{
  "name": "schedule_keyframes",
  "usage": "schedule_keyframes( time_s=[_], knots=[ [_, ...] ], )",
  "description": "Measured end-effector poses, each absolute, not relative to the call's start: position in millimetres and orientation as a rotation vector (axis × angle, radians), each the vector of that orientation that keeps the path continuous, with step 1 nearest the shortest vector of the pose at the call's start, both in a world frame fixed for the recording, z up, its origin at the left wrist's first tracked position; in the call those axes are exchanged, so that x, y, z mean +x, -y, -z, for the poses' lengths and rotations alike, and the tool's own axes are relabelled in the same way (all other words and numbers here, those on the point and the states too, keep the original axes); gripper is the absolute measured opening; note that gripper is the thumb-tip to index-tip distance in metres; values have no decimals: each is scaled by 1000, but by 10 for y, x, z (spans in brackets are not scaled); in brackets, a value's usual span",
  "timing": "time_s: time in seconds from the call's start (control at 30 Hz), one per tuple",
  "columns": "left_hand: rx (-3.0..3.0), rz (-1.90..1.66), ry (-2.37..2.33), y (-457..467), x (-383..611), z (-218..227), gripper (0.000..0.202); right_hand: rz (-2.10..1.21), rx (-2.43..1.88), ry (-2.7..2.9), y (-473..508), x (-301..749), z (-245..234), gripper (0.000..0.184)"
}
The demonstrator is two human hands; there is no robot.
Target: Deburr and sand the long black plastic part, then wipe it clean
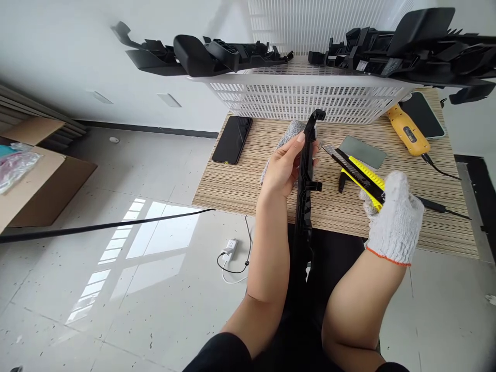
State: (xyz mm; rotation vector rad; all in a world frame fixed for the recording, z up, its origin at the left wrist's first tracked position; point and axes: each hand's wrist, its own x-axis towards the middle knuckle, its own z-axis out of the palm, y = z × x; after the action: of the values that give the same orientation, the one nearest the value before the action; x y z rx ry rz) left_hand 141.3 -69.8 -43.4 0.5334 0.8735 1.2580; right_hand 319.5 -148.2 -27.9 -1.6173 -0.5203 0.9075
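Note:
My bare left hand (282, 164) grips a long, narrow black plastic part (305, 175) near its hooked upper end. The part stands lengthwise toward me, and its lower end runs down over my dark clothing. In a white knitted glove, my right hand (395, 222) is closed around a yellow and black utility knife (362, 178). The knife's blade is out and points up and left toward the part, apart from it. Beneath my left hand lies a grey cloth-like item (290, 132). A small black piece (342, 182) rests on the table by the knife.
A white plastic basket (271, 95) stands at the table's back, with bulky black plastic parts (205, 54) across its top. On the striped table (217, 188) lie a black phone (232, 139), a grey-green flat plate (363, 151) and a corded yellow tool (408, 129). A cardboard box (58, 191) sits left.

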Motion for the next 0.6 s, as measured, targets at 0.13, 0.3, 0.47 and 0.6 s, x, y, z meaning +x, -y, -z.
schedule_keyframes(
  time_s=[0.13, 0.3, 0.47, 0.6],
  knots=[
    [551, -1261, -860, 694, 1412, 445, 20, -978, -1647, 544, 1474, 3192, 295, 29],
    [513, -1262, -825, 690, 1419, 451, 21, -913, -1573, 470, 1470, 3178, 301, 24],
    [621, -1263, -871, 707, 1430, 437, 19, -922, -1601, 503, 1485, 3181, 262, 27],
    [519, -1251, -848, 714, 1451, 404, 29, -984, -1635, 528, 1513, 3209, 233, 27]
  ],
)
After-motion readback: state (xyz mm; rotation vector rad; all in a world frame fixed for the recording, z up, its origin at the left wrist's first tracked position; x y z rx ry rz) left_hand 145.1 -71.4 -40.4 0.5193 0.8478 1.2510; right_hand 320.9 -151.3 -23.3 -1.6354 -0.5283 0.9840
